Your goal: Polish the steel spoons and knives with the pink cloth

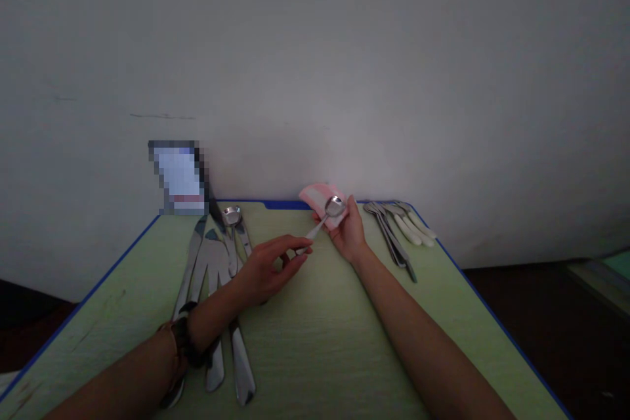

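Pinching the spoon (333, 210) by its handle with the left grip (270, 269); slanting from there forward and rightward along the long axis, bowl end nearer the right grip (349, 234), in front of the pink cloth (314, 195) grasped there; looking shiny and silvery. Held above the worktop (305, 341), between large utensils (212, 254) at left and slimmer cutlery (388, 233) at right.

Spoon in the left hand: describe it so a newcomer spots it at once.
Start at the green, blue-edged table and look toward its far middle. There the left hand holds the metal spoon by its handle, bowl in front of a pink-and-white cloth. Unlike the utensils lying on either side, it is held up.
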A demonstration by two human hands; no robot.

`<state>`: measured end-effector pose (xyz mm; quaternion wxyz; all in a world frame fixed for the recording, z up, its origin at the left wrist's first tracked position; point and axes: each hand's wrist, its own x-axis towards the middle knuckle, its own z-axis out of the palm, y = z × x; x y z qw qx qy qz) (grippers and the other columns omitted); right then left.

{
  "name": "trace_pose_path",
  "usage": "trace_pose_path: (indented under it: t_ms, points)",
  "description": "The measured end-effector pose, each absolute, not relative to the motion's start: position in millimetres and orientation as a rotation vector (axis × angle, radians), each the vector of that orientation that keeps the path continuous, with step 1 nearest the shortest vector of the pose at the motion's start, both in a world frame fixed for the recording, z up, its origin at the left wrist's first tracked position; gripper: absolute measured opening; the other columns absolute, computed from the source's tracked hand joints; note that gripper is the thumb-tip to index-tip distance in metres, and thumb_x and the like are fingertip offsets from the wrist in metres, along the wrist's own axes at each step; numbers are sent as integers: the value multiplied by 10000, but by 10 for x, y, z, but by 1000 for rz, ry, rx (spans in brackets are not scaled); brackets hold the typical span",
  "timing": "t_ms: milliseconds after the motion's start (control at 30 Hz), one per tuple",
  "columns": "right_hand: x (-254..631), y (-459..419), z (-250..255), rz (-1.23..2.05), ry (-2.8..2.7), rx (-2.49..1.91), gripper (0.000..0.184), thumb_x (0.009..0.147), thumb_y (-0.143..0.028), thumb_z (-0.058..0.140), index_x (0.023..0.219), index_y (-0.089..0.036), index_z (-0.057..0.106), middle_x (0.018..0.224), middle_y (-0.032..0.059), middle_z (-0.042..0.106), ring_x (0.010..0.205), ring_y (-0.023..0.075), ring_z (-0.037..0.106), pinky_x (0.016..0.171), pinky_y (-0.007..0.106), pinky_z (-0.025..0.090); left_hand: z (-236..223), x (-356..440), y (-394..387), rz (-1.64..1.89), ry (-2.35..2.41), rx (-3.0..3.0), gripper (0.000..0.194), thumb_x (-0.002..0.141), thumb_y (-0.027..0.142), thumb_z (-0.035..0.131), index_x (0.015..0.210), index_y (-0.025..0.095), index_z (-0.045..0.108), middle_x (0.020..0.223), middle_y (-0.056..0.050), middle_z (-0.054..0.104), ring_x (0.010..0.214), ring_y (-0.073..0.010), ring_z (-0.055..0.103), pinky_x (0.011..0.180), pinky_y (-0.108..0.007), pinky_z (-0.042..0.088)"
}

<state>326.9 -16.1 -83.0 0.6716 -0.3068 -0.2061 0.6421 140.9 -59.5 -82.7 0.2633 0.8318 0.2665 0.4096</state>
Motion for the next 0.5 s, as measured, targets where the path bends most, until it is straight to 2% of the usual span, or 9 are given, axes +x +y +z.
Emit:
trace_pose_path:
  t_ms: [167,300,500]
  points:
    - [3197,-171,-829,1442,-559,-739,381,913,-436,355,969,-174,626,832,45,717,805,185,680,732,351,569,-840,1420,-574,1025,777,2234,274,889,266,507,1135,184,599,959,-52,711,783,-123,659,588,-176,516]
    - [3203,-175,-817,1446,-528,-764,391,924,-423,329,960,-168,623,796,50,716,781,190,684,723,367,571,-864,1409,-538,1086,848,2222,283,901,302,503,1138,190,608,945,-43,723,786,-127,669,623,-193,527]
    - [3296,-145,-842,1434,-376,-676,431,932,-455,277,985,-164,591,826,68,715,763,196,681,716,401,573,-830,1396,-545,1269,808,2292,250,908,335,502,1005,183,675,824,-34,737,721,-120,677,671,-203,522]
